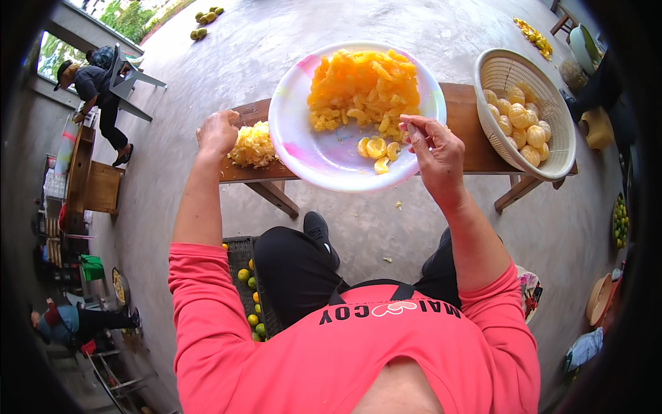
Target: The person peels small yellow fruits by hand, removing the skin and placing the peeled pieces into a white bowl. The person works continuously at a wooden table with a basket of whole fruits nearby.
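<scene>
A wide white and pink plastic basin rests on a narrow wooden bench. Peeled citrus segments are heaped in its far part, with several loose segments nearer me. My right hand is over the basin's right rim, thumb and fingertips close together; whether something small is between them I cannot tell. At the bench's left end my left hand is beside a pile of pale pith and membrane scraps, its fingers curled and partly hidden. A cream plastic colander on the right holds peeled whole citrus fruits.
Beside my left leg stands a dark crate with unpeeled green and orange citrus. Two people are at the left, near a wooden table. Peels lie on the floor at the upper right.
</scene>
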The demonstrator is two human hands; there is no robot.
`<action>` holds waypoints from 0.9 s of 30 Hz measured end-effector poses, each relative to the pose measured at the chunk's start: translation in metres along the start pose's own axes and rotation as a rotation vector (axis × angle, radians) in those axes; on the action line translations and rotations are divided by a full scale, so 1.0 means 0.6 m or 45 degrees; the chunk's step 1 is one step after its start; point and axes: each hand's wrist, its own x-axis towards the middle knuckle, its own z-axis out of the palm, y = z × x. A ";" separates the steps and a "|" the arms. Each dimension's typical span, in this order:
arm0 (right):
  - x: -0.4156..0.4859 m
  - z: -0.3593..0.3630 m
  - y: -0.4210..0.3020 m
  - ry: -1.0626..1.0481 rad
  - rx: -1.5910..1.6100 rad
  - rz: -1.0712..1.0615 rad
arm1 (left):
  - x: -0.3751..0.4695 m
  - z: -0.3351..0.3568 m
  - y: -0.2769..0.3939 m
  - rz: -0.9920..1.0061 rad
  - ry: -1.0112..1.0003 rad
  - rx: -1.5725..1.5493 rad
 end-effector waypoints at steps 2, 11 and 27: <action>0.002 -0.003 0.006 -0.004 -0.029 0.003 | 0.001 -0.022 0.035 0.084 0.003 -0.011; 0.012 -0.003 0.028 0.042 0.037 0.071 | -0.081 0.075 0.284 0.766 -0.629 -0.539; 0.015 -0.027 0.020 -0.031 0.162 0.169 | -0.082 0.056 0.315 0.373 -0.899 -1.203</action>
